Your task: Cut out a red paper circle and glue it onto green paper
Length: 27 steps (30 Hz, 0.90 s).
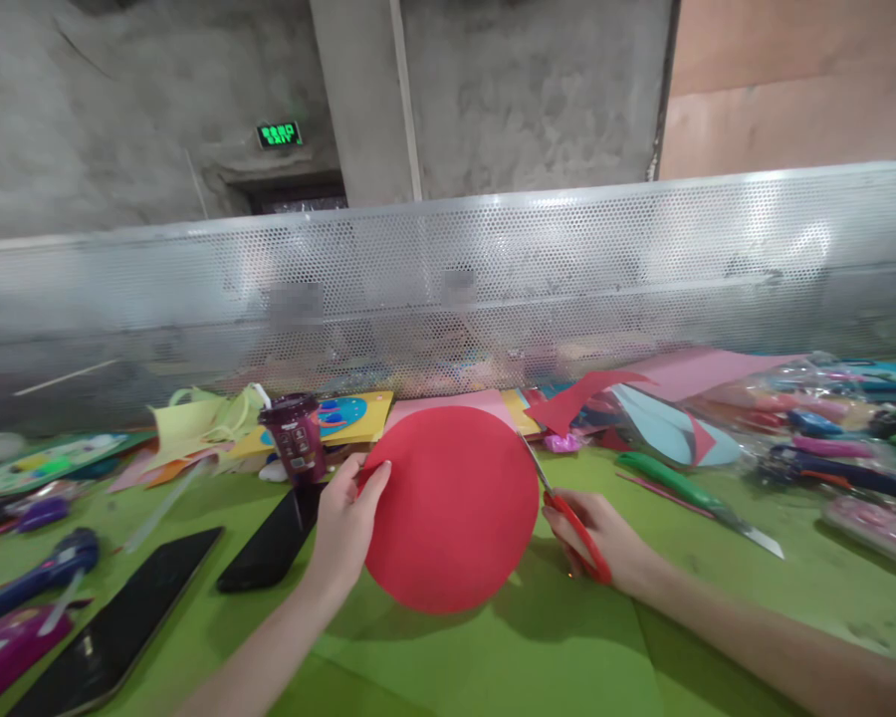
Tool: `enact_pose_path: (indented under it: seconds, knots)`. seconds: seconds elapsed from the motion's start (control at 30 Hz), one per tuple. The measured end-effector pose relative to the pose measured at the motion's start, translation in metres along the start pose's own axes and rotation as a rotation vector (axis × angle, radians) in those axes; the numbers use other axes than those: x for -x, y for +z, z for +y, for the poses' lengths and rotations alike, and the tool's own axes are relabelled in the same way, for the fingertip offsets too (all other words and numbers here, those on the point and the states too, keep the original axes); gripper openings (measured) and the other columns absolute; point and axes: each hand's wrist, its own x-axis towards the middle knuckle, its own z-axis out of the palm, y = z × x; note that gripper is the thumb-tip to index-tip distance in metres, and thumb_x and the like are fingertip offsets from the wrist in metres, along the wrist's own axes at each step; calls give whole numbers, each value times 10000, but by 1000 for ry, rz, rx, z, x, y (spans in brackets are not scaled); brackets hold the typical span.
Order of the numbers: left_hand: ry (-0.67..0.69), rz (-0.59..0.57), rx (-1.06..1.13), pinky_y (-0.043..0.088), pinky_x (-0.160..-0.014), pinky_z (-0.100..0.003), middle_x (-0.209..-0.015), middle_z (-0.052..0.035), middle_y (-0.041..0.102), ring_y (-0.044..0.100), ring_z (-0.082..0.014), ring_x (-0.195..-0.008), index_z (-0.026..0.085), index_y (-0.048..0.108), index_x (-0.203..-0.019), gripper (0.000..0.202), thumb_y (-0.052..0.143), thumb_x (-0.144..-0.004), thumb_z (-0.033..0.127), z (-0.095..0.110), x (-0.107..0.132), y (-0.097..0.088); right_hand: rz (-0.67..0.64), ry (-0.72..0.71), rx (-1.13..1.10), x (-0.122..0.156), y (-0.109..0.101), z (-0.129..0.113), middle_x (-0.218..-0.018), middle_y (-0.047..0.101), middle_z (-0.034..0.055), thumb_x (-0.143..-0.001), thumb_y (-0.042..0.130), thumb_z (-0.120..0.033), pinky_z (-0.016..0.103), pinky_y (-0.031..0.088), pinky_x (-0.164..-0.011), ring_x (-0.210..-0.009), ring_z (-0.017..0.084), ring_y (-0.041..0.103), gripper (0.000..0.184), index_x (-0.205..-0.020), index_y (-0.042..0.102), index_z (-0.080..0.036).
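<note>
A round piece of red paper [452, 508] is held upright above the green table by my left hand [350, 513], its thumb on the near face at the left edge. My right hand [597, 538] grips a pair of scissors [582, 533] with red handles. The metal blades point up and to the left, at the paper's right edge. Whether the blades touch the paper I cannot tell. Behind the disc lies a pink sheet [485, 403], partly hidden by it. Curved red paper scraps [589, 398] lie to the right, beyond the scissors.
Two black phones [119, 627] lie at the left, near a dark cup [297, 438] with a straw. A green-handled utility knife [687, 488] rests at the right with its blade bare. Across the back stands a perforated metal panel [567, 269]. Craft supplies crowd both sides.
</note>
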Motion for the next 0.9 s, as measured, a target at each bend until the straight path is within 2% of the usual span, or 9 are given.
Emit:
enact_pose_path:
  seconds: [0.37,0.73,0.9]
  knots:
    - [5,-15,-22,444,-629,-297,-769,-48,622,571,-218,-725,169,564,-811,275,537,-697,418,1,-1,-2,-4,-14,31,0,0,1,-349,406,-85,-757,433,-394,194,343,-341,-319,99,450,266,-583,356,-209]
    - [-11,-19,19,440,-651,-297,-752,-17,634,581,-199,-710,192,567,-794,239,551,-689,407,1,-2,-2,17,-8,19,1,-1,1,-366,394,-85,-758,432,-380,191,337,-336,-317,97,457,269,-570,340,-211]
    - [4,-14,21,433,-613,-275,-721,-23,619,568,-187,-669,176,567,-798,250,561,-682,397,1,0,-1,8,-24,1,2,-2,0,-379,407,-81,-772,420,-366,186,350,-352,-333,91,458,255,-590,337,-209]
